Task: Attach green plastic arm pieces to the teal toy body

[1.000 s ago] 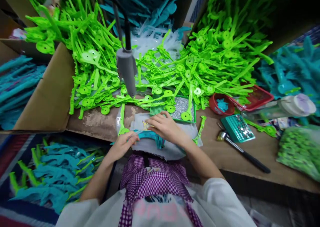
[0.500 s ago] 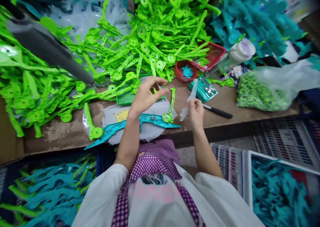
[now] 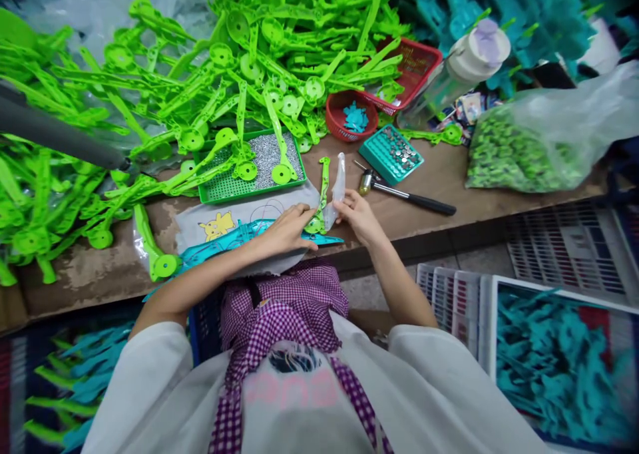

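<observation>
At table's near edge, left hand [image 3: 287, 231] is laid over teal strap [image 3: 229, 239], fingertips at round end of green strap [image 3: 323, 188]; whether that end is pinched cannot be told. Right hand [image 3: 360, 218], at 3 o'clock of left, is closed on clear plastic sleeve [image 3: 340, 181], held upright. Both straps are rested on white cloth [image 3: 249, 211]. Green tray [image 3: 219, 189] is seen at 11 o'clock of hands, red bowl [image 3: 335, 124] at 12 o'clock, hammer [image 3: 409, 200] at 2 o'clock.
</observation>
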{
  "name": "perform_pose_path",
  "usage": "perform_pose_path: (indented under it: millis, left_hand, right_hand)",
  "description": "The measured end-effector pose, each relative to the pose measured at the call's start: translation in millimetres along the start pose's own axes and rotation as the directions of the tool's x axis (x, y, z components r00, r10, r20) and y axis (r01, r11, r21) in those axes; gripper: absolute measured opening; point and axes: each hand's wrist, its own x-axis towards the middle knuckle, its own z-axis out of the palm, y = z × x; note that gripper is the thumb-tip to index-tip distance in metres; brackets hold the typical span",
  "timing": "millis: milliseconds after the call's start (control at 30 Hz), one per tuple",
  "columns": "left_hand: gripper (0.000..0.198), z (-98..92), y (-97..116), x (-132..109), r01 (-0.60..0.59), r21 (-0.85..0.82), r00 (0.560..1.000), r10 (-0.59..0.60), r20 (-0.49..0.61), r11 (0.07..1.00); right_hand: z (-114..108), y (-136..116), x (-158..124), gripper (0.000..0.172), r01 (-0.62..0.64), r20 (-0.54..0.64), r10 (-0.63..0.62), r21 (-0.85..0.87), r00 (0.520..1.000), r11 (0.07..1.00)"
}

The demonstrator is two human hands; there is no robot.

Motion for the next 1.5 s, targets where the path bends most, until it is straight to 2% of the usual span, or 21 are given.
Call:
perform_pose_path:
  millis: [167, 300, 433, 567, 633, 700, 767, 867, 967, 1100, 1200, 1333, 1500]
  left_hand:
    - [0.084, 0.3, -5.5, 1.5, -0.020, -0.013, 1.000, 0.020, 0.007, 1.000]
    - [0.082, -1.1, -5.2, 1.7, -0.008, -0.011, 1.000, 0.008, 0.023, 1.000]
    - [0.080, -1.3, -5.7, 2.7, -0.016, -0.014, 1.000, 0.016, 0.019, 1.000]
    - [0.078, -1.4, -4.6, 2.3, -0.013, -0.011, 1.000, 0.013, 0.018, 1.000]
    - [0.078, -2.5, -2.6, 1.6, -0.004, -0.012, 1.000, 0.004, 0.018, 1.000]
    - [0.079, -4.5, 0.0, 0.6, 0.006, -0.018, 1.000, -0.005, 0.018, 1.000]
    - [0.084, -6.9, 2.3, -0.2, 0.013, -0.025, 1.000, -0.012, 0.015, 1.000]
    - [0.096, -9.5, 2.9, -0.1, -0.018, -0.020, 1.000, 0.018, 0.025, 1.000]
    - [0.095, -9.1, -0.5, 2.0, -0.097, 0.008, 0.993, 0.096, 0.062, 0.995]
    - [0.093, -5.2, -5.9, 5.9, -0.138, 0.026, 0.986, 0.135, 0.100, 0.990]
    - [0.097, -3.4, -8.3, 7.5, -0.131, 0.029, 0.986, 0.128, 0.106, 0.991]
    - [0.097, -2.1, -10.4, 8.4, -0.134, 0.039, 0.985, 0.129, 0.112, 0.990]
    - [0.095, -2.0, -5.4, 12.8, -0.134, 0.051, 0.984, 0.126, 0.128, 0.990]
  right_hand:
    - [3.4, 3.7, 2.7, 0.063, -0.037, 0.008, 0.037, -0.036, 0.999, 0.999]
    - [4.4, 4.5, 5.6, 0.065, -0.019, 0.000, 0.019, -0.090, 1.000, 0.996]
    - [3.6, 10.4, 7.1, 0.068, 0.044, -0.029, -0.053, -0.246, 0.998, 0.968]
    - [-0.8, 13.3, 8.6, 0.080, 0.090, -0.033, -0.113, -0.398, 0.993, 0.913]
    - [-2.9, 10.9, 12.6, 0.076, 0.100, -0.022, -0.125, -0.466, 0.992, 0.879]
    - [-4.5, 5.8, 19.5, 0.067, 0.156, -0.052, -0.226, -0.572, 0.973, 0.805]
    - [-5.1, -1.4, 28.1, 0.059, 0.226, -0.059, -0.365, -0.689, 0.929, 0.688]
    - [-4.1, -13.0, 40.3, 0.054, 0.287, 0.024, -0.454, -0.805, 0.891, 0.519]
    - [-1.4, -22.5, 48.6, 0.053, 0.308, 0.124, -0.442, -0.876, 0.888, 0.372]
    - [1.9, -32.5, 55.3, 0.053, 0.319, 0.251, -0.336, -0.934, 0.908, 0.164]
    - [3.7, -36.8, 55.9, 0.052, 0.345, 0.313, -0.275, -0.935, 0.909, 0.078]
    - [6.1, -33.0, 52.5, 0.054, 0.307, 0.275, -0.274, -0.948, 0.921, 0.080]
    - [0.5, -26.2, 61.3, 0.055, 0.287, 0.244, -0.225, -0.940, 0.943, 0.184]
